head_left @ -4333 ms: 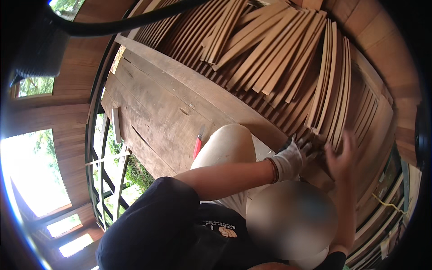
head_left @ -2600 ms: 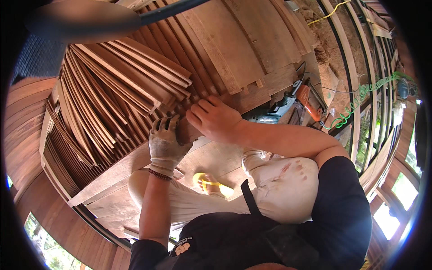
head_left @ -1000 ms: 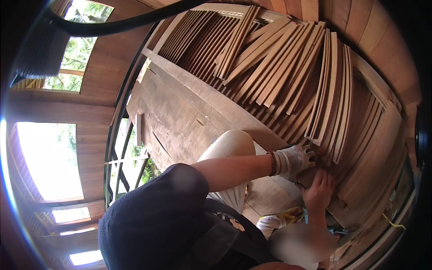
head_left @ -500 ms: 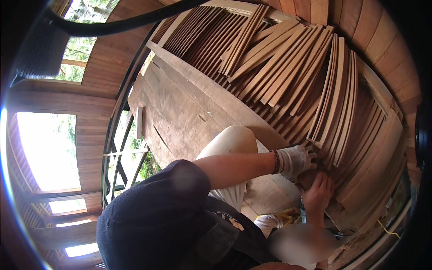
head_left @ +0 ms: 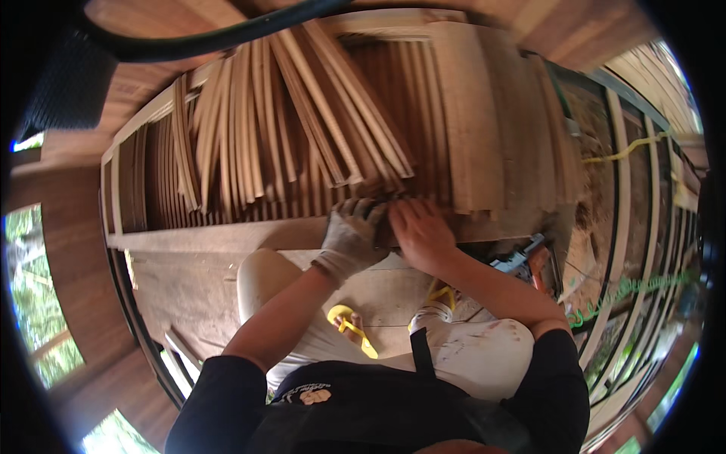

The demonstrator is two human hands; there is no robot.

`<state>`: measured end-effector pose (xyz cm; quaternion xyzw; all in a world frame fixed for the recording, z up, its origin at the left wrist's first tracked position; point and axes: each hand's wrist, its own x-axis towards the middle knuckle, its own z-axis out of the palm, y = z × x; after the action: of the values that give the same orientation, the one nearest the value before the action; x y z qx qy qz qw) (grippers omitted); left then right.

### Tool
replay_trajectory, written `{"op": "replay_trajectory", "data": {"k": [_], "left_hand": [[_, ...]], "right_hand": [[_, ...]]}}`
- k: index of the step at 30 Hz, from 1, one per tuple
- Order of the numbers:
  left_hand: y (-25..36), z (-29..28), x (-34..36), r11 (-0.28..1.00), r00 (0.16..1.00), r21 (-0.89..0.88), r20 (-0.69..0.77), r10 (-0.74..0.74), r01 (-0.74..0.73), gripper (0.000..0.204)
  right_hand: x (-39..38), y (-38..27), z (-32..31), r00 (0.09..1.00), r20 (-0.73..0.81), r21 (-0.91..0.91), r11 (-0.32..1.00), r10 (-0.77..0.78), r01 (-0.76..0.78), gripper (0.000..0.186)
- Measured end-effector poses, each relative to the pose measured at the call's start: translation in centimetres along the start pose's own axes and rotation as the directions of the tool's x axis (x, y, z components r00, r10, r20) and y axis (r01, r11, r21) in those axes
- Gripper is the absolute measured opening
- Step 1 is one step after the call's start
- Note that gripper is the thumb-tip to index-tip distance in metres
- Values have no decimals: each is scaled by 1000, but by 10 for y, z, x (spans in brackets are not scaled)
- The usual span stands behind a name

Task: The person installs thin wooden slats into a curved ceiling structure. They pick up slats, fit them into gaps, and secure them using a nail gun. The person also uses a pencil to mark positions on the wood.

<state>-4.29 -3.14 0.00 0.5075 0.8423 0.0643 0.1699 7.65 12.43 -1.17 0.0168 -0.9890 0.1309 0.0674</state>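
Observation:
My left hand point(head_left: 350, 238), in a pale work glove with dark fingertips, bends its fingers over the near rail of a slatted wooden frame point(head_left: 200, 236). Close beside it, my bare right hand point(head_left: 420, 236) has its fingers pressed together at the same rail. A small dark brown piece point(head_left: 385, 236) shows between the two hands; its kind is blurred and mostly covered. Just beyond my fingers, loose thin wooden slats point(head_left: 242, 144) lie fanned across the frame. Wider boards point(head_left: 470, 121) rest on its right part.
A blue and orange tool point(head_left: 522, 257) lies right of my right forearm. Beyond it hangs a green coiled hose point(head_left: 635, 291), with a yellow cord point(head_left: 624, 151) farther up. My feet, in yellow flip-flops point(head_left: 349, 327), are on the plank floor point(head_left: 389, 284) below the frame.
The view has swung round, so the frame now lies straight across ahead of me. Both hands stay together at its near rail, with the brown piece less visible between them.

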Motion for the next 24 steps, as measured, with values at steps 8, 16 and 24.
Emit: {"op": "replay_trajectory", "data": {"k": [8, 16, 24], "left_hand": [[-6, -3, -3, 1000, 998, 11, 61, -10, 10, 94], [-4, -1, -7, 999, 997, -17, -64, 46, -47, 96], [1, -10, -1, 998, 999, -56, -31, 39, -41, 94]], "right_hand": [[20, 51, -84, 915, -334, 387, 918, 227, -87, 52], [-14, 188, -54, 524, -42, 665, 415, 851, -621, 70], [-44, 173, -19, 762, -24, 922, 308, 647, -233, 78]]}}
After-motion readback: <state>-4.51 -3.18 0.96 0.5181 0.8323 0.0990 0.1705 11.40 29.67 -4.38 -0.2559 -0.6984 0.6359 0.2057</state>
